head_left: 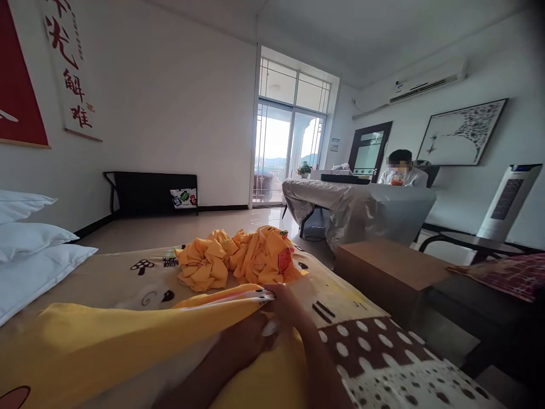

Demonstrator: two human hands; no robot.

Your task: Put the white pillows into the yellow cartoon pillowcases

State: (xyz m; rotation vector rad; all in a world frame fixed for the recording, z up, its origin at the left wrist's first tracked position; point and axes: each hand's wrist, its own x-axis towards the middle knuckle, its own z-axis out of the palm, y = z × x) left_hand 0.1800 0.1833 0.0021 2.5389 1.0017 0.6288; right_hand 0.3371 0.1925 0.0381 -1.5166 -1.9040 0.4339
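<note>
A yellow cloth [128,335] stretches from the lower left toward the centre, raised above a patterned bed cover [366,318]. My right hand [287,304] is closed on the gathered edge of this cloth. Just below and left of it, my left hand [251,335] is also closed around the yellow cloth, its fingers partly hidden by folds. Beyond both hands, a crumpled orange cloth [208,261] with a strawberry print lies on the bed cover.
White pillows [38,250] are stacked at the left. A brown box [392,264] stands right of the bed. Behind it, a person [411,176] sits at a plastic-covered table [353,199]. A tower fan [508,201] stands at the right.
</note>
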